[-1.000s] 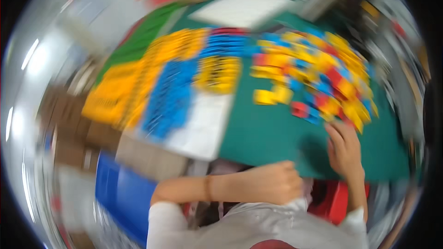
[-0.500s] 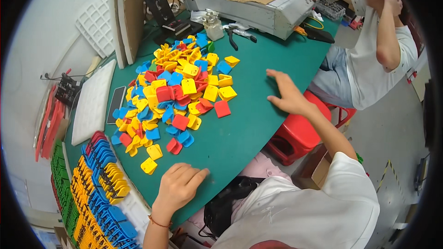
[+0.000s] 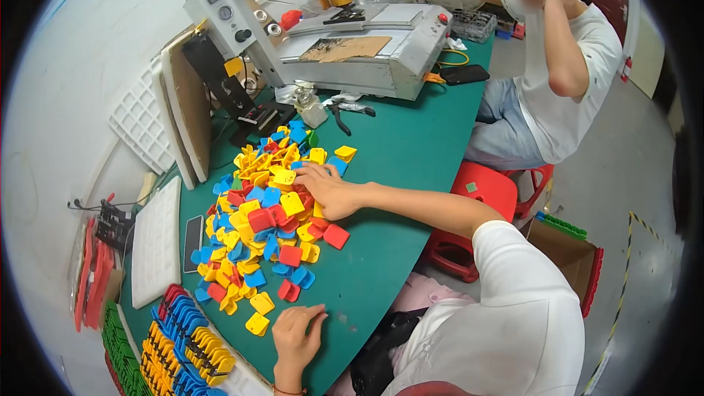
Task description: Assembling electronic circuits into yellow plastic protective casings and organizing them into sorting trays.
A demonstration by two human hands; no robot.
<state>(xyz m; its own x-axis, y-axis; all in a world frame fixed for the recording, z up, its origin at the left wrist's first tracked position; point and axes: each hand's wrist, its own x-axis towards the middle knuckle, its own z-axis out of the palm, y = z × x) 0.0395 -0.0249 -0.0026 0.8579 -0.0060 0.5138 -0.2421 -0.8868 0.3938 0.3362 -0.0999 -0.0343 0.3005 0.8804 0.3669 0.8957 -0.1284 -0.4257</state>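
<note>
A heap of small folded plastic pieces (image 3: 262,221) in yellow, blue and red, like clip halves with small holes, lies on the green tabletop (image 3: 389,147). My right hand (image 3: 328,191) reaches over its right side, fingers apart and touching the upper pieces. Some fingertips are lost among the pieces, and no piece shows clearly gripped. My left hand (image 3: 297,339) rests on the table just in front of the heap, loosely bent with the thumb apart and nothing visible in it. Nearest to it is a loose yellow piece (image 3: 257,324).
Rows of assembled coloured clips (image 3: 180,345) stand at the lower left. A phone (image 3: 193,243) and white tray (image 3: 155,242) lie left of the heap. Behind are pliers (image 3: 339,119), a glass jar (image 3: 311,110) and a grey machine (image 3: 400,62). A co-worker (image 3: 546,95) sits at right by a red stool (image 3: 480,191).
My right hand has moved left from above the table's right side onto the heap. My left hand stays near the front edge. The whole view has shifted, showing more of the back.
</note>
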